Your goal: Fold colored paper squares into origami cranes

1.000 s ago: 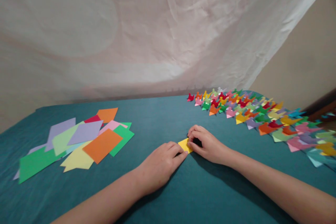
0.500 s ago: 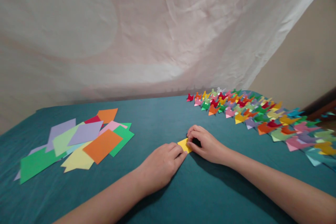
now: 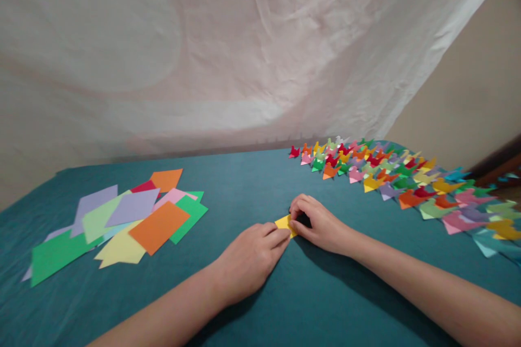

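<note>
Left hand [image 3: 254, 255]: fingertips pressed at the left side of the yellow paper [image 3: 283, 223]; whether it is gripped cannot be told.
Right hand [image 3: 321, 225]: and the paper's right side is pinched, thumb against fingertips!
Yellow paper: kept between both hands, on the green cloth [image 3: 244, 184]; could be creased askew by uneven pressing.
Green cloth: if rucked, the edges could be dragged out of line.

A pale, creased cloth [image 3: 228, 43] hangs behind the table [image 3: 244, 190].
</note>
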`<move>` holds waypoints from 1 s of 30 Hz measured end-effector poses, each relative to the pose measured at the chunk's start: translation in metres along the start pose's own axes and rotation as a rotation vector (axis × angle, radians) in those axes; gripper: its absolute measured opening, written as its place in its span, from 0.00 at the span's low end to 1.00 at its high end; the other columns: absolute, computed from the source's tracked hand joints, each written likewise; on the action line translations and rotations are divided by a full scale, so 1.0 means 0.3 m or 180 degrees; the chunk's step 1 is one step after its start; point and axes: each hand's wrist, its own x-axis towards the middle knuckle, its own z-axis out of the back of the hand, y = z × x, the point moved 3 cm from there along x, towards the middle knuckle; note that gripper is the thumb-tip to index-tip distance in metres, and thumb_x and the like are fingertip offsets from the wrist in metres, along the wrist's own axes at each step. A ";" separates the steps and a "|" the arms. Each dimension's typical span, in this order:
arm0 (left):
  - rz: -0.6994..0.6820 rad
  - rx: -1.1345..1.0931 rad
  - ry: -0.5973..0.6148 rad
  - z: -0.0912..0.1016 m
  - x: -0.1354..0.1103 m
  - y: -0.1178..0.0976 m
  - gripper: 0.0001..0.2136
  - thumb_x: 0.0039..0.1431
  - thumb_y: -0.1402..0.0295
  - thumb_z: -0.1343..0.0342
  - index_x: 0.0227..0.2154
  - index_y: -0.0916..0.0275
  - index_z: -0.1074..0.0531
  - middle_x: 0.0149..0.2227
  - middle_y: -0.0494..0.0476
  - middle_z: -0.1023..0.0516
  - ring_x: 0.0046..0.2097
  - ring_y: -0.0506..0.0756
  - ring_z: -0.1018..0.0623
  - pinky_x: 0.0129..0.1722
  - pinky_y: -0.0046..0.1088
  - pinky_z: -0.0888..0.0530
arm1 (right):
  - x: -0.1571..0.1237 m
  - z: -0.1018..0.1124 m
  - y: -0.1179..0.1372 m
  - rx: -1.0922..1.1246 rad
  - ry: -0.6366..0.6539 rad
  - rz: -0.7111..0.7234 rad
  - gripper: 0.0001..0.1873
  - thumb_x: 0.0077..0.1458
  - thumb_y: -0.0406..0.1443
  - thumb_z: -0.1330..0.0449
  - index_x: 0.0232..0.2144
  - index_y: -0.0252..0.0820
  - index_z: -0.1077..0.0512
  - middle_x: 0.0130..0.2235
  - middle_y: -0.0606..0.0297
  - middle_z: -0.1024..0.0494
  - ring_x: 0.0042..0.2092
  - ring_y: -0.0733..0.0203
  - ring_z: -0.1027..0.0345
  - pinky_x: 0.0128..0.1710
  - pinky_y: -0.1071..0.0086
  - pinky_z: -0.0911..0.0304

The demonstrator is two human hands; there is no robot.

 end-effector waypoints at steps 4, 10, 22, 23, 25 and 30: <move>-0.0028 0.0041 0.0014 -0.003 -0.003 0.001 0.18 0.62 0.76 0.57 0.54 0.69 0.38 0.53 0.63 0.31 0.49 0.60 0.31 0.48 0.38 0.30 | -0.006 0.003 -0.010 -0.0200 -0.0061 -0.0186 0.06 0.51 0.31 0.42 0.33 0.42 0.36 0.38 0.61 0.31 0.41 0.56 0.39 0.42 0.61 0.43; -0.0013 0.0078 0.0049 0.002 -0.001 -0.002 0.18 0.62 0.75 0.57 0.54 0.69 0.38 0.54 0.63 0.31 0.50 0.60 0.31 0.47 0.38 0.30 | -0.009 0.010 -0.010 -0.0387 -0.0094 -0.0309 0.07 0.51 0.34 0.41 0.35 0.42 0.35 0.45 0.58 0.33 0.46 0.53 0.41 0.45 0.57 0.46; 0.0013 0.0153 0.0101 0.006 -0.002 -0.011 0.18 0.63 0.75 0.58 0.54 0.69 0.39 0.54 0.63 0.31 0.51 0.59 0.32 0.48 0.36 0.31 | 0.004 0.011 -0.009 -0.0233 0.0061 -0.0410 0.01 0.51 0.32 0.41 0.29 0.43 0.29 0.44 0.62 0.32 0.47 0.56 0.41 0.47 0.58 0.48; 0.0013 0.0163 0.0117 0.006 -0.002 -0.012 0.18 0.62 0.75 0.58 0.54 0.69 0.39 0.54 0.63 0.31 0.51 0.59 0.32 0.48 0.37 0.31 | 0.006 0.012 -0.010 -0.0221 0.0058 -0.0416 0.01 0.51 0.32 0.41 0.28 0.43 0.29 0.44 0.62 0.32 0.47 0.56 0.41 0.47 0.58 0.48; 0.0020 0.0195 0.0139 0.006 -0.002 -0.013 0.18 0.62 0.75 0.58 0.54 0.70 0.38 0.54 0.63 0.31 0.51 0.60 0.32 0.47 0.37 0.31 | 0.008 0.013 -0.014 -0.0201 0.0052 -0.0419 0.01 0.51 0.32 0.41 0.28 0.43 0.29 0.44 0.62 0.32 0.47 0.56 0.41 0.47 0.58 0.48; -0.0009 0.0250 0.0111 0.002 -0.001 -0.015 0.17 0.61 0.75 0.57 0.52 0.71 0.36 0.53 0.64 0.31 0.50 0.60 0.31 0.50 0.38 0.32 | 0.010 0.015 -0.024 -0.0152 0.0055 -0.0358 0.02 0.52 0.31 0.41 0.28 0.41 0.31 0.43 0.62 0.31 0.46 0.57 0.39 0.46 0.59 0.47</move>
